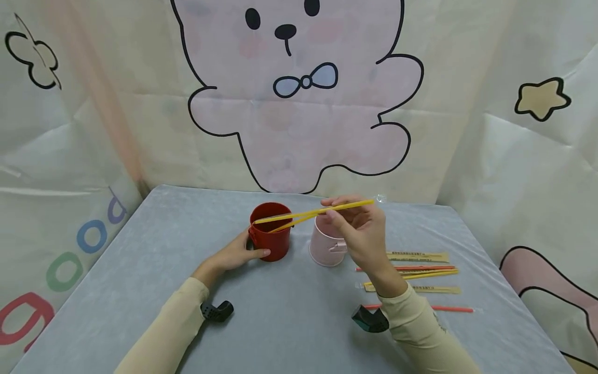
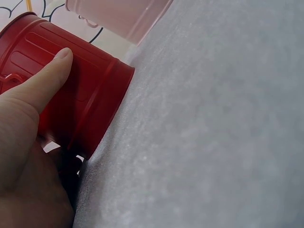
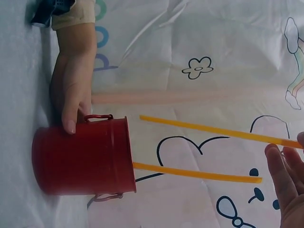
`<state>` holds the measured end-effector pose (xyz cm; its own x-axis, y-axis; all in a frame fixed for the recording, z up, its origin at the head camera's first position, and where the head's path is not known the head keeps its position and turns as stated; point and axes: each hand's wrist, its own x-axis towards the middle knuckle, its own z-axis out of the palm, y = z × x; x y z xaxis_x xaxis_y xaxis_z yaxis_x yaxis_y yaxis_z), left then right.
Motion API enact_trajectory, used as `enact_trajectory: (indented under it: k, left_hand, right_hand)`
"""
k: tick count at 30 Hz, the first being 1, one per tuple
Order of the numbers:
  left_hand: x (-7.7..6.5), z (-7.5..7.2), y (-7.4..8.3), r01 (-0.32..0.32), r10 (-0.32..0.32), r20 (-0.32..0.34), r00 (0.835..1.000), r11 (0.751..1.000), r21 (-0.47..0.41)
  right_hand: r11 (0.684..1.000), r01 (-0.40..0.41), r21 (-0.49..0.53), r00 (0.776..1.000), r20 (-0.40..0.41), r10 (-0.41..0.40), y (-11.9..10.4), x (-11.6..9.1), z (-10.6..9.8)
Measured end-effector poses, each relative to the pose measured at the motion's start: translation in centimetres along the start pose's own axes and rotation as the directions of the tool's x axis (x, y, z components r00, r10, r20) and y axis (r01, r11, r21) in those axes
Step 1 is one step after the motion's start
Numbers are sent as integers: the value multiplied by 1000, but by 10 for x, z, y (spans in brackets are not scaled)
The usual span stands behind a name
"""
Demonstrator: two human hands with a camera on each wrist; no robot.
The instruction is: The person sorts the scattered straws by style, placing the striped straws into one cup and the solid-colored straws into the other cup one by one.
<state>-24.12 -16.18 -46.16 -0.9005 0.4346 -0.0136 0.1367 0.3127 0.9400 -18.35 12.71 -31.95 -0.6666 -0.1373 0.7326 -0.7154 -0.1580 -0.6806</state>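
My left hand [image 1: 238, 253] grips a small red metal bucket [image 1: 276, 245] standing upright on the table. Its thumb lies along the bucket's side in the left wrist view; the other fingers are mostly hidden behind it. One yellow straw [image 3: 199, 173] leans in the bucket and sticks out past the rim. My right hand [image 1: 365, 234] pinches a second yellow straw [image 3: 204, 129] between thumb and fingers. That straw's far end is over the bucket's mouth, apart from the rim in the right wrist view. Just right of the red bucket stands a pink bucket [image 1: 324, 248], partly behind my right hand.
Right of my right forearm lie paper-wrapped packets [image 1: 418, 257], red straws [image 1: 453, 309] and a yellow straw [image 1: 434, 274]. A grey-blue cloth [image 1: 289, 322] covers the table. Behind it hangs a printed curtain [image 1: 303, 130] with a bear.
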Motion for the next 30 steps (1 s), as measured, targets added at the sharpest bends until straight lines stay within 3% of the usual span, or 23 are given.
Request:
enact_trajectory:
  k: [6, 16, 24, 30]
  left_hand:
    - [1, -1, 2, -4, 4, -5, 1000, 1000, 2]
    - [-2, 0, -2, -8, 8, -1, 1000, 1000, 5]
    - [0, -1, 0, -11, 11, 1, 1000, 1000, 10]
    - [1, 0, -1, -25, 25, 7, 1000, 1000, 9]
  right_hand:
    - [999, 30, -27, 999, -36, -31, -1, 1, 2]
    - [992, -11, -127, 1000, -5, 11, 2, -6, 8]
    - [985, -24, -172, 1000, -11, 22, 16, 7, 2]
    - [981, -91, -170, 996, -11, 91, 27, 24, -2]
